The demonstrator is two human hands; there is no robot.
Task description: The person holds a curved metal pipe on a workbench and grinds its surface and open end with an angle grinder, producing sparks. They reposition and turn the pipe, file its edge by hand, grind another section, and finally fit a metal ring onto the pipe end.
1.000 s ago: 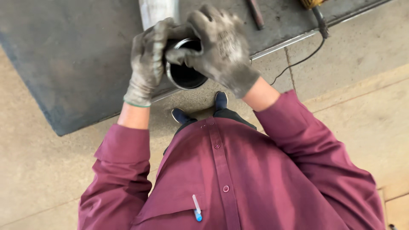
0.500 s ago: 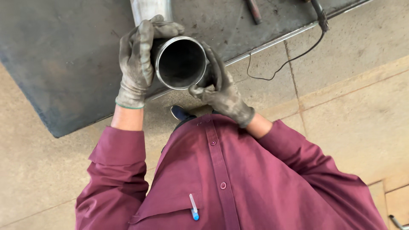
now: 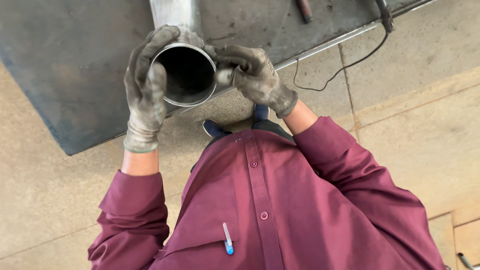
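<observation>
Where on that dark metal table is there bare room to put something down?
The dark table is bare left of the metal pipe, beyond the left hand. A smaller bare strip lies between pipe and rod. It is crowded at the near edge, where the right hand pinches the pipe rim, and by the cable.

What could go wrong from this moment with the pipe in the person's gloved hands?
The metal pipe is gripped only at its open end by the left hand and right hand; it could slip or roll on the dark steel table. The thin rim may cut worn gloves. The black cable trailing off the table edge could snag.
</observation>
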